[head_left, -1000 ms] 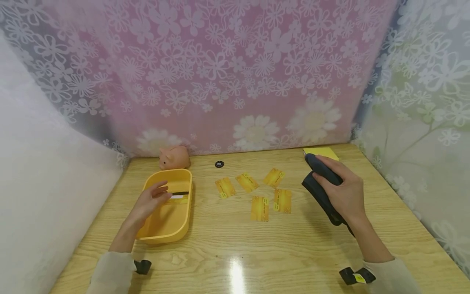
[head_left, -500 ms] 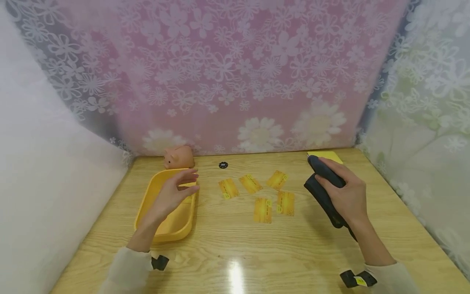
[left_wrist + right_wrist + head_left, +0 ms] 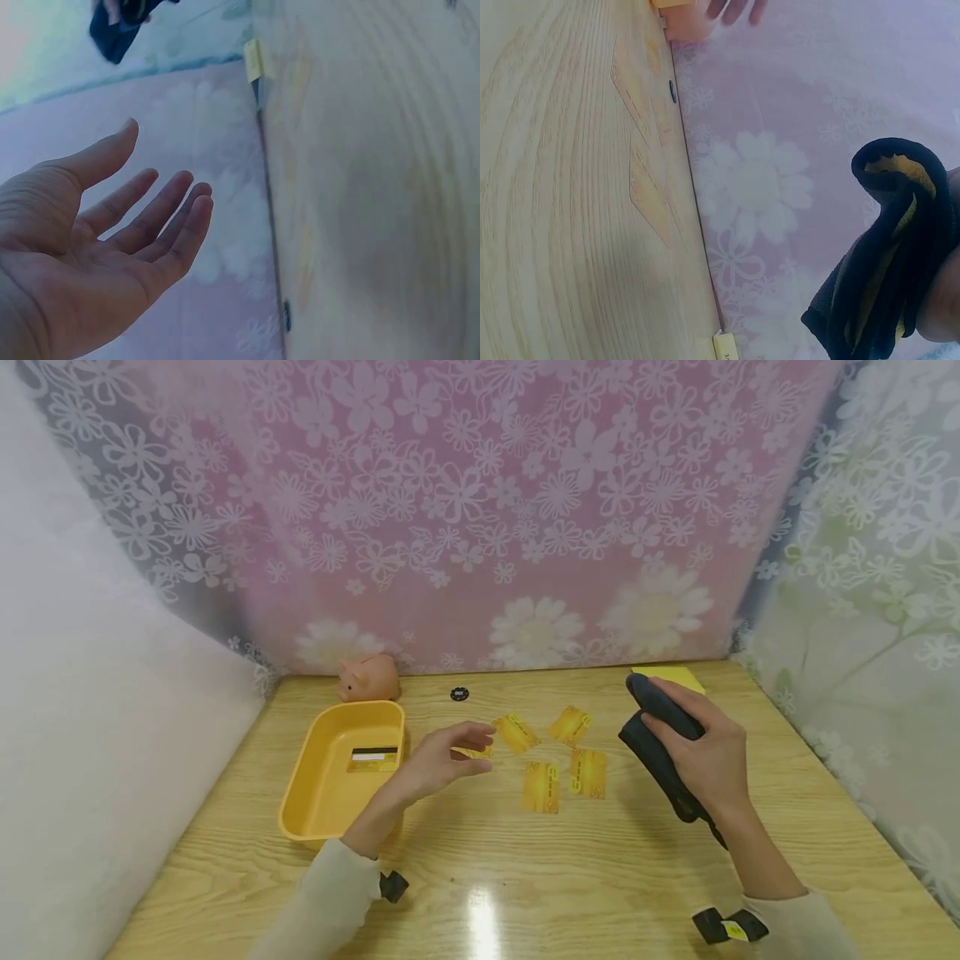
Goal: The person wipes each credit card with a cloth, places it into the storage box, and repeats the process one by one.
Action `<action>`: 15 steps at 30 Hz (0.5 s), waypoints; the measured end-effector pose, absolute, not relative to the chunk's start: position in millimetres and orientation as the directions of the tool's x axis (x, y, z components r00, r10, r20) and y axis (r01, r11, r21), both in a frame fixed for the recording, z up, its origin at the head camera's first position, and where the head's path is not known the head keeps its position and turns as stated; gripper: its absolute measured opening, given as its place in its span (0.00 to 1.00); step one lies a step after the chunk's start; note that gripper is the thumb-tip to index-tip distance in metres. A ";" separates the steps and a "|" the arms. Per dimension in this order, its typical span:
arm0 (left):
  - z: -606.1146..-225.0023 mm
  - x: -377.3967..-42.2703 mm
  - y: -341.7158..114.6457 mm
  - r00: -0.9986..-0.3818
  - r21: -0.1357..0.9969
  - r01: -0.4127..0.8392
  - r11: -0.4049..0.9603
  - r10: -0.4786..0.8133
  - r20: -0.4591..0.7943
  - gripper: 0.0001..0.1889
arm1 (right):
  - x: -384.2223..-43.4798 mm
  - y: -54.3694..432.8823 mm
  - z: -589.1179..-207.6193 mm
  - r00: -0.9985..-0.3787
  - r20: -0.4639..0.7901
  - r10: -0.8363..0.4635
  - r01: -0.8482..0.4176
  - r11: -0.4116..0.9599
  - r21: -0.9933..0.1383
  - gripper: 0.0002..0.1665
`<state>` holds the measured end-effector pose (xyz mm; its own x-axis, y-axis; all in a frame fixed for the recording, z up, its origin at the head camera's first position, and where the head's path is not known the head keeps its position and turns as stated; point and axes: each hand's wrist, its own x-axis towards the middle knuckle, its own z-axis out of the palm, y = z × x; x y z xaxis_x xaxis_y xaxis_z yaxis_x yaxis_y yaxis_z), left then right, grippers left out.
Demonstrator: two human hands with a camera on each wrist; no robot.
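Observation:
My left hand (image 3: 442, 764) hovers over the middle of the table, fingers loosely spread, holding nothing. In the left wrist view its palm (image 3: 90, 270) faces up, bare. Beneath its fingertips a gold card (image 3: 476, 751) is partly hidden; several more gold cards (image 3: 542, 787) lie to the right. My right hand (image 3: 701, 752) grips a dark, folded pouch-like thing (image 3: 660, 768) above the table's right side. The right wrist view shows yellow lining inside the dark pouch (image 3: 885, 262). In the yellow tray (image 3: 300, 785) lies a card (image 3: 372, 758) with its black stripe upward.
A pink piggy bank (image 3: 371, 678) stands behind the tray. Right of it, a black poker chip (image 3: 459, 694) lies on the wooden table (image 3: 570, 868). A flat yellow item (image 3: 678, 677) sits at the back right. Floral curtains (image 3: 525, 527) border the table's back.
My left hand has moved right, from over the tray to over the leftmost gold card. The right hand keeps its grip and has hardly moved.

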<state>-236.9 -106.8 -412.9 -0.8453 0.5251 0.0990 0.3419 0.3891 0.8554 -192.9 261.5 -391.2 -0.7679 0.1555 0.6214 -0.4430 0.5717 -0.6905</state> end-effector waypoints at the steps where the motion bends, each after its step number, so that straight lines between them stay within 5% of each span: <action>1: -416.8 -238.2 -99.9 -0.834 0.858 0.340 0.386 0.545 0.086 0.29 | -192.6 261.4 -391.6 -0.768 0.620 0.157 -0.441 0.572 -0.692 0.33; 15: -442.3 -256.2 -29.3 -0.756 0.799 0.356 0.485 0.651 -0.059 0.33 | -193.7 261.9 -393.0 -0.766 0.624 0.158 -0.455 0.554 -0.698 0.33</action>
